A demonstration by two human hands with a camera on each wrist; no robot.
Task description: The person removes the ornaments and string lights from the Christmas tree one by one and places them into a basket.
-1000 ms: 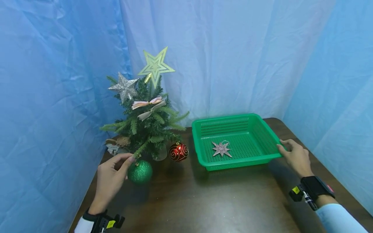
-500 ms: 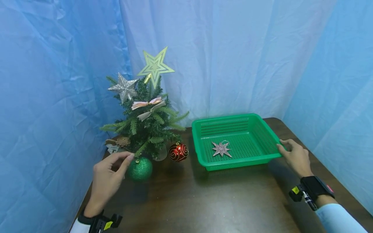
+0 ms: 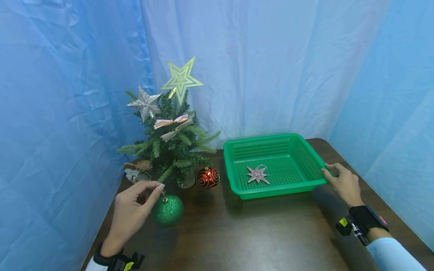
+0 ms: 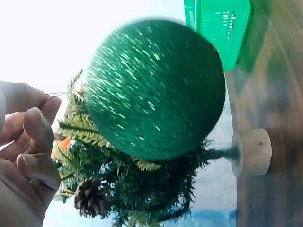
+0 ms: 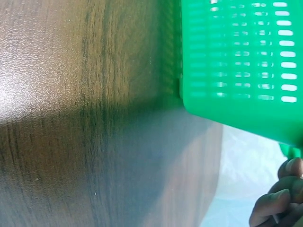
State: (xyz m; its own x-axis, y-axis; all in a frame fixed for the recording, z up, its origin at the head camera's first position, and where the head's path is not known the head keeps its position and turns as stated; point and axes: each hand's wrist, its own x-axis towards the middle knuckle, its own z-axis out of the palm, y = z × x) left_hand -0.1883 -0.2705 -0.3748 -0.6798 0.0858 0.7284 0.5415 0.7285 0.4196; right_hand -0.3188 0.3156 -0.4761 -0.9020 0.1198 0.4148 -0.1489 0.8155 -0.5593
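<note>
The curtain (image 3: 271, 67) hangs beyond my left hand (image 3: 130, 214) and my right hand (image 3: 344, 184), and off to either side of them. Below both spreads the dark table (image 3: 264, 233), its wood grain plain under my right hand. The tree (image 3: 173, 158) stands just beyond my left fingertips and rises well above them; its pale round base (image 4: 255, 151) shows in the left wrist view. The green basket (image 3: 281, 188) sits to the left of my right hand, well apart from my left. With thumb and fingers I grip its rim at the near right corner.

My left thumb and fingers are pinched together, and from them hangs the green ball (image 3: 169, 211), below and slightly right of the fingertips, its glittery side apart from my fingers. High above my left hand, the gold star (image 3: 181, 79) leans at the treetop; left of it and a little lower is the silver star (image 3: 145, 103). The red ball (image 3: 208, 177) hangs low on the tree, to the right of my left fingertips and farther off. The small star (image 3: 257, 174) lies on the basket's floor, left of my right hand. A pink bow (image 3: 172, 121) is up the tree, above my left fingertips. Thinnest of all is the thread (image 4: 57, 93), running from my left pinch to the green ball's top.
</note>
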